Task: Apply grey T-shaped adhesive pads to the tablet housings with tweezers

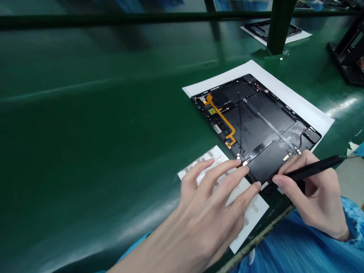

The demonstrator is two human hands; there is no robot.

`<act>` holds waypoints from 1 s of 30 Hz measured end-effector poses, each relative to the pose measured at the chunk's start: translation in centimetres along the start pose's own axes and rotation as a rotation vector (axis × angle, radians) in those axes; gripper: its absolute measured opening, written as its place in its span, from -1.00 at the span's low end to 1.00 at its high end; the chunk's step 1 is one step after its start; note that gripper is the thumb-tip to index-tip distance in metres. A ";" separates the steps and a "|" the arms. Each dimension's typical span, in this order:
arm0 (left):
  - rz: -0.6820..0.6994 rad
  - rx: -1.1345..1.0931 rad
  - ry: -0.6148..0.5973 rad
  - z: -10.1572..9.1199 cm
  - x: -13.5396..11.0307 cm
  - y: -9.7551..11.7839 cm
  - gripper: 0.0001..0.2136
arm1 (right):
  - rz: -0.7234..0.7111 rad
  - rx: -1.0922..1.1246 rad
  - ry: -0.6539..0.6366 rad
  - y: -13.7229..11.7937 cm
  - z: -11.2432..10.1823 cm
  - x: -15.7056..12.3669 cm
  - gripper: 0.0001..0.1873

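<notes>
An opened tablet housing (267, 125) with a black inside lies at a slant on the green table. An orange flex cable (227, 123) runs along its left side, and a grey ribbon cable (265, 121) crosses its middle. My left hand (216, 201), fingers spread, rests its fingertips at the housing's near left edge. My right hand (313, 193) is closed around a slim black pen-like tool (313, 168) beside the near corner. The tool's working end is partly hidden by my fingers. Beneath my left hand lies a white sheet with grey-beige adhesive pieces (247, 235).
White paper (298, 102) lies under the housing. Farther back, a second housing (258, 29) sits on paper behind a green post (280, 26). A black stand (347, 57) is at the right. The green table's front edge (258, 237) runs close by my right hand.
</notes>
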State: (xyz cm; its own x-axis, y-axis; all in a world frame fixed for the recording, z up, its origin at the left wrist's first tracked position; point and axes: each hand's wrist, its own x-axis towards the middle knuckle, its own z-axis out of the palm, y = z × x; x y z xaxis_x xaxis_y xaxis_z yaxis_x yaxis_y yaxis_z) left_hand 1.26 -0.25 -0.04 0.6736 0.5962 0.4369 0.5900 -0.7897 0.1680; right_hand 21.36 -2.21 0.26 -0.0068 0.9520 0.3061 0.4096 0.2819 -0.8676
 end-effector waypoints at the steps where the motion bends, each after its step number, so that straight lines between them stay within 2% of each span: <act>1: 0.001 -0.003 -0.008 -0.1 0.0 -0.1 -0.70 | -0.001 0.011 0.006 0.0 0.0 0.0 -0.83; 7: 0.144 -0.048 -0.150 -1.2 0.6 -1.3 -0.71 | 0.001 0.078 0.012 0.1 0.2 0.1 -0.83; 11: 0.147 -0.061 -0.122 -0.8 0.2 -1.6 -0.71 | -0.007 0.081 -0.012 0.2 -0.1 0.1 -0.84; 15: 0.146 -0.115 -0.064 -0.3 -0.5 -2.0 -0.72 | -0.042 0.186 -0.122 0.3 -1.1 0.9 -0.89; 19: 0.275 -0.105 -0.184 -0.5 -0.6 -2.5 -0.67 | -0.104 0.191 -0.257 0.4 -1.7 2.2 -0.89; 25: 0.099 -0.139 -0.043 0.0 -0.9 -1.4 -0.73 | -0.156 0.086 -0.299 0.3 -1.5 3.1 -0.85; 30: 0.091 -0.071 -0.134 0.0 -1.8 -1.0 -0.64 | -0.163 0.071 -0.279 0.2 -1.2 3.0 -0.85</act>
State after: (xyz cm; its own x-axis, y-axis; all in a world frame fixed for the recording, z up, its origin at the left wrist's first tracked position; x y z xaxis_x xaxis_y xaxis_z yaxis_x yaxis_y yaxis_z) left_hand -0.54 -0.50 -0.99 0.7787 0.5323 0.3320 0.4945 -0.8465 0.1974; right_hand 22.51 0.54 1.45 -0.3208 0.8870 0.3322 0.3180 0.4312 -0.8444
